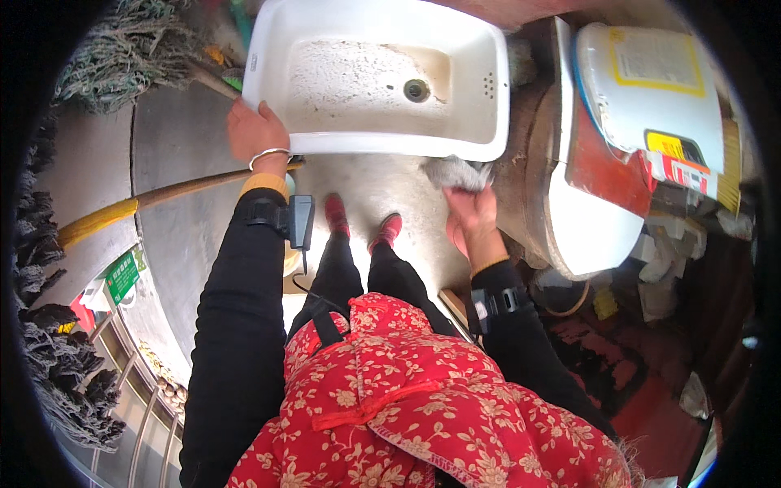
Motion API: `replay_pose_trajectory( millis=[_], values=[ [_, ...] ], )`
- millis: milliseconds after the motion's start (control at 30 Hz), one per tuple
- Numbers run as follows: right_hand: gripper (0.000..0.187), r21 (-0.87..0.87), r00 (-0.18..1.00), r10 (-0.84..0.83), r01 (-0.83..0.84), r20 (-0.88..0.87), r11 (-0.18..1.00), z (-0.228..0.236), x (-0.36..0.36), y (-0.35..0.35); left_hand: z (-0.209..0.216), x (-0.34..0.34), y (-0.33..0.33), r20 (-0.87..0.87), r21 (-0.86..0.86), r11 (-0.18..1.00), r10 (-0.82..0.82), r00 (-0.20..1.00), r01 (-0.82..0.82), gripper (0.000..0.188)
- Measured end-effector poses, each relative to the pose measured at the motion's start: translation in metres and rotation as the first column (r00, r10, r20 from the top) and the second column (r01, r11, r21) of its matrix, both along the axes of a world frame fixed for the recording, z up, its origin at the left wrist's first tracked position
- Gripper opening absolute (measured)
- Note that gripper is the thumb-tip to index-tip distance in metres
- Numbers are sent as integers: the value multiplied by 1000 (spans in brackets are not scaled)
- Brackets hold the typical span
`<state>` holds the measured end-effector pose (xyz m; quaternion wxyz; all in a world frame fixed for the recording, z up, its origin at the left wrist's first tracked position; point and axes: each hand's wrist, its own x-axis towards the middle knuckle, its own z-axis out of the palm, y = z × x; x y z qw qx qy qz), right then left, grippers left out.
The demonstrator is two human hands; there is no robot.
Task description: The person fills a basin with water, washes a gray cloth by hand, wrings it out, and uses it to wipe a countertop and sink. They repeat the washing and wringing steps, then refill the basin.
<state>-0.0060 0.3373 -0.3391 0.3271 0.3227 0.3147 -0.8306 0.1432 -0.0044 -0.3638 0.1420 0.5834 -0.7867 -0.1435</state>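
Note:
A white sink basin (374, 145) stands before me, its inside spotted with brown dirt around a drain hole (416, 90). My left hand (256, 132) grips its near left corner, thumb up against the rim; the other fingers are partly hidden. At the near right edge, my right hand (473, 213) is closed on a grey, fuzzy cloth (457, 173), which is slightly blurred and close against the basin's outer side.
Mops with ragged heads (134, 61) lie at left, and a wooden handle (163, 193) crosses below my left wrist. At right are a white-edged red board (598, 183), a pale container (651, 89) and a brush (730, 167). My red shoes (386, 231) stand on the floor.

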Motion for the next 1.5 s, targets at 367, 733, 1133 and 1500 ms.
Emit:
replay_pose_trajectory(
  millis=[367,733,1133,1500],
  values=[
    [39,-121,983,102,-84,151,989,-12,56,-93,0,-1,6,-38,-104,993,57,998,-61,41],
    [43,-107,957,291,-287,16,952,-38,31,-73,-15,41,-17,-621,307,944,101,777,122,67],
    [41,-205,964,255,-236,75,950,-66,2,-59,-133,302,266,-178,918,368,720,671,-151,41],
    [35,-334,858,475,-397,197,855,-103,133,-224,-124,361,337,-135,961,217,910,393,-173,26]
  ],
)
